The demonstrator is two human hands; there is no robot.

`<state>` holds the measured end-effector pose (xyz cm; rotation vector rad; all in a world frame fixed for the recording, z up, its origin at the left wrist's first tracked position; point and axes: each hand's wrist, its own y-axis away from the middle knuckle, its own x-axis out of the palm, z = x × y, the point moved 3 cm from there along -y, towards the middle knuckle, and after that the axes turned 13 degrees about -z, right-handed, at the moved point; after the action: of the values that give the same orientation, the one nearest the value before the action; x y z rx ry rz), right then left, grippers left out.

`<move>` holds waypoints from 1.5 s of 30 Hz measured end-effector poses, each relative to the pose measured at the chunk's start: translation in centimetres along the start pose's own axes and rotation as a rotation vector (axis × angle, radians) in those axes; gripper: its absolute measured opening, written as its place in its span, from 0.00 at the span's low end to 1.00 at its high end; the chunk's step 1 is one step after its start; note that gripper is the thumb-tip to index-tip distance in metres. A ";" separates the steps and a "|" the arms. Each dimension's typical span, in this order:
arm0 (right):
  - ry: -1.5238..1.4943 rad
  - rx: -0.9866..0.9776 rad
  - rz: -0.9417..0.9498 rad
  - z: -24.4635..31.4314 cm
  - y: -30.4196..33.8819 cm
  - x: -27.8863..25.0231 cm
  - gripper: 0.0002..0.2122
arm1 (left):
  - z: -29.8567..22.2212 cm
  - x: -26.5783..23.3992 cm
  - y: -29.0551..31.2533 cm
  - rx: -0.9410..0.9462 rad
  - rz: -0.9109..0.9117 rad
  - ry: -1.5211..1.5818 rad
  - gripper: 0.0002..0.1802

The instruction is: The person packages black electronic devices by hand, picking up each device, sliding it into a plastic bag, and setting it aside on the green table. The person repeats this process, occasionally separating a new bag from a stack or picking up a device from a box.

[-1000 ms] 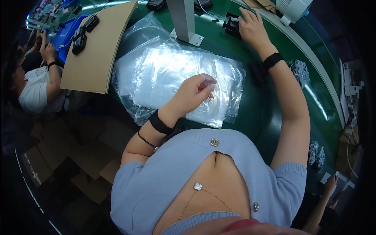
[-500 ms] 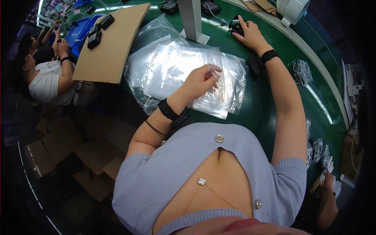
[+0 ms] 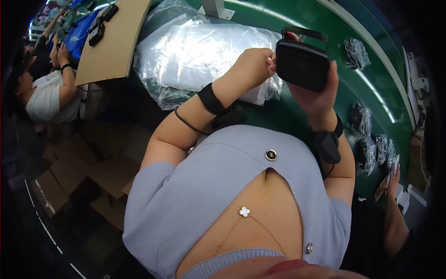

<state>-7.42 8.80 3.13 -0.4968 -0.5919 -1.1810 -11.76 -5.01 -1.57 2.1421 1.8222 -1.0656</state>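
My right hand [image 3: 318, 102] grips a black, rounded box-shaped device [image 3: 302, 65] with a thin black bracket [image 3: 309, 33] along its far edge. The device is raised above the green table, its broad dark face toward me. My left hand [image 3: 254, 66] is closed, fingertips curled at the device's left edge; what they pinch, if anything, is hidden. Beneath and left of that hand lies a pile of clear plastic bags [image 3: 200, 56], shiny under the light. Black bands circle both wrists.
A cardboard sheet [image 3: 109, 51] bearing black devices [image 3: 96, 35] lies left, beside a blue bin [image 3: 80, 35]. A metal post [image 3: 214, 8] stands behind the bags. Bagged items [image 3: 357, 53] line the right. Co-workers sit left; another person's hand [image 3: 394, 179] is at lower right.
My right hand has drawn back from the far side of the table, bringing the black device close. My left hand has moved right, off the bags, to the device's edge.
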 end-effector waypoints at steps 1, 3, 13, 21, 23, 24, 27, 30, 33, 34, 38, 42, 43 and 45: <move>0.059 -0.019 -0.039 -0.8 0.4 -0.7 0.40 | 0.2 0.4 0.0 -0.004 0.005 0.002 0.13; 0.088 -0.025 -0.103 -2.5 0.9 -2.9 0.39 | 1.1 1.1 0.3 -0.207 0.057 0.113 0.12; 1.214 -0.230 0.066 -3.2 0.9 -2.2 0.33 | 1.6 -2.6 0.6 -0.496 -0.199 0.968 0.05; 1.311 -0.591 -0.244 -2.3 -0.1 -1.1 0.20 | -5.8 -1.0 3.1 0.568 -0.287 -0.047 0.04; 0.904 -0.333 -0.307 -2.8 -0.5 -2.9 0.18 | -6.3 -0.6 3.3 0.518 -0.375 0.012 0.04; 0.487 -0.083 -0.357 -3.2 -0.7 -3.5 0.16 | -6.4 -0.6 3.4 0.494 -0.418 0.042 0.05; -0.048 0.166 -0.404 -3.8 -0.3 -2.8 0.15 | -6.7 -0.9 3.7 0.502 -0.414 0.072 0.06; -0.284 0.175 -0.433 -3.9 0.1 -2.0 0.16 | -7.2 -1.1 3.5 0.511 -0.400 0.085 0.07; -0.340 0.180 -0.335 -3.9 0.2 -3.4 0.17 | -7.6 -1.2 3.4 0.521 -0.372 0.080 0.07; -0.340 0.183 -0.337 -3.6 0.2 -2.9 0.17 | -7.6 -1.2 3.6 0.536 -0.347 0.084 0.07; -0.397 0.211 -0.469 -1.9 0.3 -1.1 0.22 | -7.6 -0.7 4.1 0.577 -0.288 0.117 0.07; 0.134 -0.161 -0.472 -1.7 0.2 -3.1 0.24 | -8.8 -0.5 3.6 0.619 -0.299 0.155 0.07; 0.323 -0.218 -0.504 -1.4 0.3 -3.4 0.24 | -9.5 -0.4 3.2 0.656 -0.313 0.159 0.08; 0.710 -0.332 -0.575 -0.6 0.8 -3.4 0.23 | -11.0 0.2 2.6 0.704 -0.318 0.185 0.08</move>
<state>-7.46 11.07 0.41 -0.1477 0.0996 -1.8977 -4.80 0.20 5.61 2.4059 2.1547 -1.8710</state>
